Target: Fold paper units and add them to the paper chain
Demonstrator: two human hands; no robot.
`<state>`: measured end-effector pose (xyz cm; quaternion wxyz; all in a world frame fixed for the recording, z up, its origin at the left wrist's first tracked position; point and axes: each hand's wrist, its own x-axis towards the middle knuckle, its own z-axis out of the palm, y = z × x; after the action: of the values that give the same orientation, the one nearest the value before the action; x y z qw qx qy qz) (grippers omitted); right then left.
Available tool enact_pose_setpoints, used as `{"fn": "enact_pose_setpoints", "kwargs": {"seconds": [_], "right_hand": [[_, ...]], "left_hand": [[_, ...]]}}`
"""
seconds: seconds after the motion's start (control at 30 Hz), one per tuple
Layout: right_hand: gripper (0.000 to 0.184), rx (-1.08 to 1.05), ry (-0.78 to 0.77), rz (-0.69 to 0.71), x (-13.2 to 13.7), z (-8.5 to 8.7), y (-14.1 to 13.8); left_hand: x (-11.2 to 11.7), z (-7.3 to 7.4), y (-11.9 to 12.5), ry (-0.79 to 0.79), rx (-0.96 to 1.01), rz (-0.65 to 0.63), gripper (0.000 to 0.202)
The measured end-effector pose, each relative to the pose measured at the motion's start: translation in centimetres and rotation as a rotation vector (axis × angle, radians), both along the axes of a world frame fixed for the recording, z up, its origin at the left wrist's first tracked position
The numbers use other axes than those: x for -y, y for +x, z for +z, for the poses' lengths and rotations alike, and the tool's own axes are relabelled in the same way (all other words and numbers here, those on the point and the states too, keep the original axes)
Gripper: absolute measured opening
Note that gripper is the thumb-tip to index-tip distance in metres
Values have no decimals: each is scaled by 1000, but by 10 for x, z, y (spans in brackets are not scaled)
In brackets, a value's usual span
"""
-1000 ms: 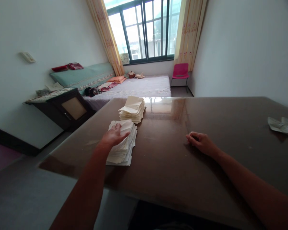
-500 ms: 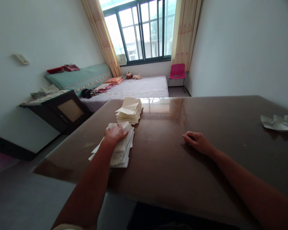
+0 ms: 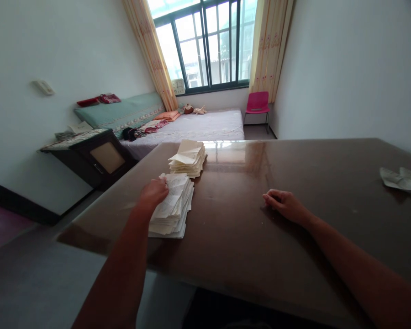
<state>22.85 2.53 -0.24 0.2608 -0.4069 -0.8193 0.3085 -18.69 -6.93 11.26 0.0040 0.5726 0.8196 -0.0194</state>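
The left hand (image 3: 153, 191) curls on the white papers (image 3: 174, 205); can't tell if it pinches any. The right hand (image 3: 284, 204) is loosely closed. Go gently, so papers stay neat.

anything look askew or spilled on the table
No spill shows on the table, but the near stack of white papers looks askew: its sheets jut out unevenly along the right side. Behind it, the cream stack has a top sheet that looks creased instead of lying flat.
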Motion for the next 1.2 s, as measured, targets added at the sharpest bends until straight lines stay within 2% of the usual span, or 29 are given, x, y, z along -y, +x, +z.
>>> {"fn": "enact_pose_setpoints", "kwargs": {"seconds": [0.1, 0.13, 0.2, 0.27, 0.3, 0.37, 0.43, 0.5, 0.6, 0.77, 0.97, 1.03, 1.1, 1.2], "right_hand": [[44, -56, -31, -16, 2, 4, -1], [44, -88, -43, -38, 2, 5, -1], [44, -172, -64, -118, 0, 8, 0], [45, -272, -62, -223, -6, 8, 5], [45, -330, -62, -274, -9, 8, 9], [44, -413, -89, -355, -16, 6, 17], [43, -443, -131, -398, -21, 4, 25], [41, -432, -155, -391, -24, 3, 31], [33, -386, -170, -273, -25, 3, 35], [33, -208, -176, -2, -23, 12, 46], [42, -26, -9, 249, -17, 24, 48], [33, -15, 39, 282, -17, 22, 44], [27, -8, 23, 296, -16, 20, 39], [33, 14, -36, 219, -14, 17, 33]], "left_hand": [[12, 18, 27, 179, -85, 75, 45], [13, 21, 44, 325, -80, 6, 43], [9, 14, 87, 518, 29, -334, 37], [0, -6, 135, 521, 164, -711, 37], [-5, -21, 158, 491, 198, -828, 36], [-15, -51, 193, 384, 225, -941, 31], [-23, -76, 210, 275, 230, -1009, 28], [-29, -91, 211, 237, 290, -999, 30], [-34, -100, 197, 253, 451, -972, 35], [-39, -108, 181, 291, 723, -1040, 43], [-44, -109, 178, 243, 940, -963, 52], [-43, -106, 178, 223, 973, -933, 50], [-41, -104, 179, 217, 975, -900, 43], [-38, -101, 181, 246, 906, -813, 32]]}}
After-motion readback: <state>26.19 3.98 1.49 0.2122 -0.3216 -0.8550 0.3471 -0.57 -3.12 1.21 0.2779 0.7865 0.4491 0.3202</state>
